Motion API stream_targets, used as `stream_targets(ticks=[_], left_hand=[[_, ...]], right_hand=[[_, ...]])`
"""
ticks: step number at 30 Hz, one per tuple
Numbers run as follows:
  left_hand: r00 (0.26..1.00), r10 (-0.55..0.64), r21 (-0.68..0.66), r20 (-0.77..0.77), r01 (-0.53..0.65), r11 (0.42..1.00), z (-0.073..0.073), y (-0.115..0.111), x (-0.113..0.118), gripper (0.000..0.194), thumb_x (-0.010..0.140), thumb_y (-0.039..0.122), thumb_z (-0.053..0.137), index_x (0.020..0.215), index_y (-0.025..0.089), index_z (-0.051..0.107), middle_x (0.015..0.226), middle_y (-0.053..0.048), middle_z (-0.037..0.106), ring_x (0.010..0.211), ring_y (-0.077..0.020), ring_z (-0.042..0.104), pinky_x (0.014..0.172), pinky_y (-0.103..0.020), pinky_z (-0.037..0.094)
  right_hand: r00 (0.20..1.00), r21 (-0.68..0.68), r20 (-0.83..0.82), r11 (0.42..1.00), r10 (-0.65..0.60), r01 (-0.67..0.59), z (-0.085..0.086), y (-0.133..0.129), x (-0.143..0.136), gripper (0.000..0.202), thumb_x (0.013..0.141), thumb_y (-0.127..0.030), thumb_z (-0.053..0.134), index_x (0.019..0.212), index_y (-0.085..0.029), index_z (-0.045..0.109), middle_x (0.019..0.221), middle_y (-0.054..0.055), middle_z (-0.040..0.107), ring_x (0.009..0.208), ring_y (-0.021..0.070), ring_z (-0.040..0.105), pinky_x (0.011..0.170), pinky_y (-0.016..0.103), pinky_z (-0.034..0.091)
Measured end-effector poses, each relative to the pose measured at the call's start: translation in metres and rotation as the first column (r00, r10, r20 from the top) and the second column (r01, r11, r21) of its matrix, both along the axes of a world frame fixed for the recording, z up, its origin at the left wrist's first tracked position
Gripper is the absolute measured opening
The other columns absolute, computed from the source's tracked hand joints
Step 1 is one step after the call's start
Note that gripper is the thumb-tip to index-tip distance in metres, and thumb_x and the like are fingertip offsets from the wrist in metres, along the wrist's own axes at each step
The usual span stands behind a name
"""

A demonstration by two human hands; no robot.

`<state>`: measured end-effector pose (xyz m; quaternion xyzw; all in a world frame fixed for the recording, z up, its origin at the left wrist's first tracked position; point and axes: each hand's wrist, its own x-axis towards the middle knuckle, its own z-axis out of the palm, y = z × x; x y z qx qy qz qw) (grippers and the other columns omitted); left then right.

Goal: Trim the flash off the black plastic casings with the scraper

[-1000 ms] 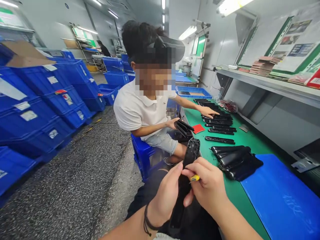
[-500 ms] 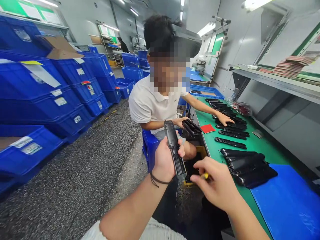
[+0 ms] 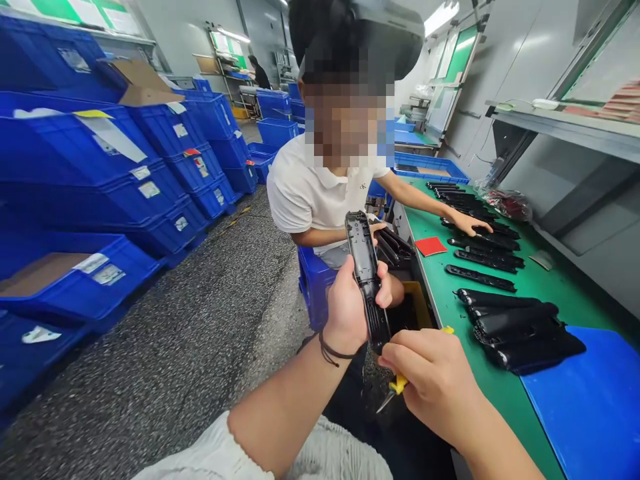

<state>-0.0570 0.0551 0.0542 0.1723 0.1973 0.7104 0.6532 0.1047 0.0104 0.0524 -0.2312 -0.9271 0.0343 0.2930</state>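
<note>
My left hand [image 3: 353, 303] is closed around a long black plastic shell [image 3: 364, 253], held upright with its hollow, ribbed inside towards me. Just below and to the right, my right hand [image 3: 433, 377] is closed around a small yellow-handled tool [image 3: 399, 385]. Its pointed metal tip sticks out below the fingers, facing down and left; the rest of the tool is mostly covered by my hand. The thumb and fingertips of that hand are at the shell's lower end; whether they touch it I cannot tell.
Opposite sits a co-worker [image 3: 320, 183], one hand on black parts [image 3: 487, 257] lying on the green table [image 3: 430, 287]. Nearer are more black shells [image 3: 520, 327] and a blue sheet [image 3: 580, 407]. A yellow bin [image 3: 417, 303] stands below. Blue crates [image 3: 95, 220] are stacked left.
My right hand has closed and come to the shell's lower end, and the tool's metal tip now shows. The shell has turned to show its inside more. The view has shifted slightly.
</note>
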Motion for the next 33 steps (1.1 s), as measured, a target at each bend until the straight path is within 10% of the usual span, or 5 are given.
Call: stream_targets(ticks=[9,14,20,28,33], left_hand=[[0.991,-0.002,0.152,-0.131,0.022,0.988,-0.019,-0.012,0.007,0.037,0.106,0.047,0.042,0.129,0.022,0.058,0.081,0.001,0.057,0.048,-0.0098,0.048,0.049,-0.023,0.038],[0.932,0.12,0.229,-0.343,-0.041,0.973,-0.025,-0.026,0.028,0.037,0.104,0.051,0.049,0.102,0.019,0.066,0.087,-0.004,0.058,0.067,-0.0148,0.051,0.064,-0.027,0.046],[0.812,0.251,0.281,-0.527,-0.113,0.953,-0.033,-0.036,0.036,0.037,0.106,0.05,0.049,0.097,0.019,0.068,0.092,-0.006,0.06,0.087,-0.02,0.054,0.084,-0.031,0.047],[0.758,0.461,0.347,-0.462,-0.323,0.88,-0.042,-0.045,0.048,0.029,0.103,0.055,0.054,0.107,0.027,0.06,0.097,-0.002,0.053,0.074,-0.0155,0.052,0.066,-0.028,0.047],[0.667,0.592,0.439,-0.453,-0.411,0.799,-0.043,-0.048,0.048,0.034,0.098,0.058,0.063,0.114,0.029,0.06,0.101,-0.001,0.052,0.076,-0.015,0.052,0.069,-0.029,0.049]], right_hand=[[0.875,-0.228,-0.17,0.882,-0.453,0.412,0.004,0.014,0.022,0.027,0.097,-0.025,0.066,0.124,-0.024,0.072,0.089,0.002,0.074,0.063,0.014,0.064,0.058,0.026,0.047],[0.861,-0.559,-0.312,0.81,-0.403,0.176,0.006,0.0,-0.005,0.014,0.095,-0.024,0.063,0.099,-0.022,0.077,0.077,0.001,0.071,0.06,0.0122,0.059,0.056,0.023,0.044],[0.761,-0.86,-0.325,0.51,-0.562,0.01,-0.001,0.001,-0.018,0.018,0.081,-0.034,0.068,0.073,-0.018,0.073,0.065,0.001,0.064,0.059,0.0126,0.05,0.054,0.024,0.037],[0.593,-0.94,-0.329,0.195,-0.735,-0.28,-0.006,-0.001,-0.03,0.027,0.063,-0.04,0.077,0.068,-0.018,0.062,0.053,-0.005,0.05,0.051,0.009,0.039,0.052,0.023,0.03],[0.614,-0.926,-0.372,0.325,-0.696,-0.193,-0.009,-0.005,-0.034,0.026,0.073,-0.042,0.073,0.074,-0.017,0.063,0.066,-0.002,0.059,0.061,0.0113,0.048,0.058,0.024,0.038]])
